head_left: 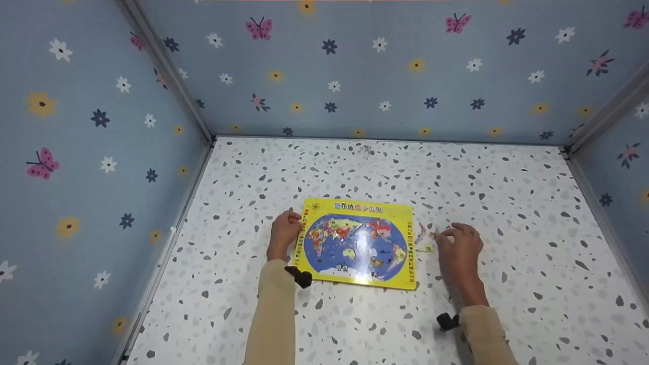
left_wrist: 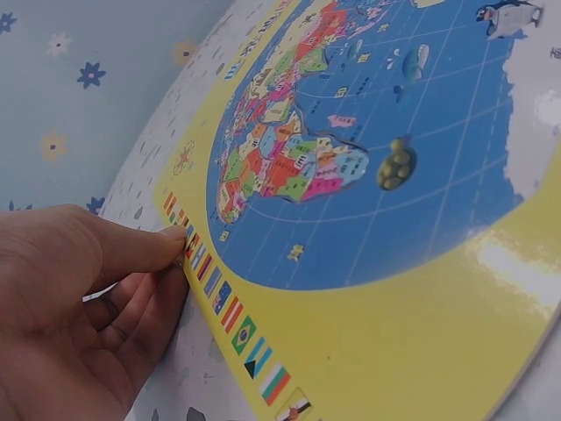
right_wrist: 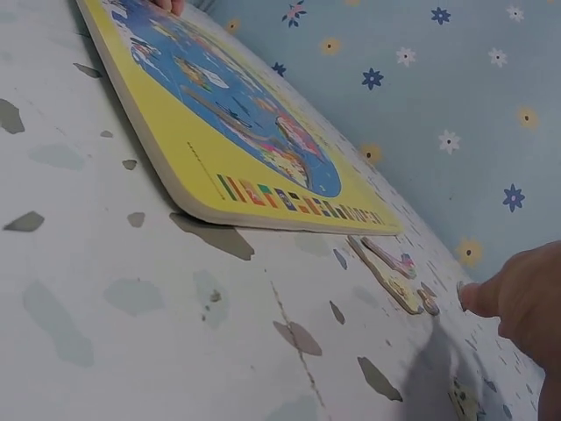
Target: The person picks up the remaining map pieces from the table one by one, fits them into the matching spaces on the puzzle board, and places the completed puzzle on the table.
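A yellow world-map puzzle board (head_left: 359, 207) lies flat on the table, its blue oval map showing colourful continents. My left hand (head_left: 285, 231) pinches its left edge; in the left wrist view the thumb (left_wrist: 171, 246) rests by the printed flags, with the other fingers curled at the rim. Just right of the board lie a few small loose puzzle pieces (head_left: 425, 247), also seen as thin flat pieces (right_wrist: 392, 279) in the right wrist view. Over the table beside them is my right hand (head_left: 461, 251), fingers loosely bent, with nothing visible between them. Part of its fingers is hidden.
The white speckled table (head_left: 253, 172) is bounded by blue flowered panels (head_left: 355, 66) at the back and both sides. A greenish piece (right_wrist: 465, 399) shows under the right hand in the right wrist view. Glare whitens part of the map.
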Action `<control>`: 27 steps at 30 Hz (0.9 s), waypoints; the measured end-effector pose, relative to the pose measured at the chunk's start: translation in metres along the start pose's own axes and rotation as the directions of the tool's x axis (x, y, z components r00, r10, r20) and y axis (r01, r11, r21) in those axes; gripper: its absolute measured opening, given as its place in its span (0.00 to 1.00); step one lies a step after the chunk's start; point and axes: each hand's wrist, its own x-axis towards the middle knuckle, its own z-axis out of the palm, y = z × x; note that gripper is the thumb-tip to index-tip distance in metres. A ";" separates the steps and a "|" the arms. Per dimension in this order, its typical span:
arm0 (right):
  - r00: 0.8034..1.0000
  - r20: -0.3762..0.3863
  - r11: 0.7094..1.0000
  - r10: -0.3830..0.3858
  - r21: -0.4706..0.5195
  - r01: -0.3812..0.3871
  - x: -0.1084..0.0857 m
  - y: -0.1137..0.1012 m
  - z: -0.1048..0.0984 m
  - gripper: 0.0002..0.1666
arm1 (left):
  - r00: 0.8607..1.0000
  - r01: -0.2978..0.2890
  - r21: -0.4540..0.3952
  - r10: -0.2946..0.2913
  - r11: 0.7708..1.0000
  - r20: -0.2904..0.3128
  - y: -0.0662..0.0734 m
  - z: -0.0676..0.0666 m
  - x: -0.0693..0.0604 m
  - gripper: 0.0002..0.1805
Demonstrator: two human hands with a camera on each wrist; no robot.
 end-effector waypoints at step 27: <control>0.970 0.000 0.968 -0.243 -0.064 0.243 -0.010 -0.045 0.026 0.05 | 1.000 0.011 0.000 -0.011 1.000 0.004 0.000 0.000 0.000 0.13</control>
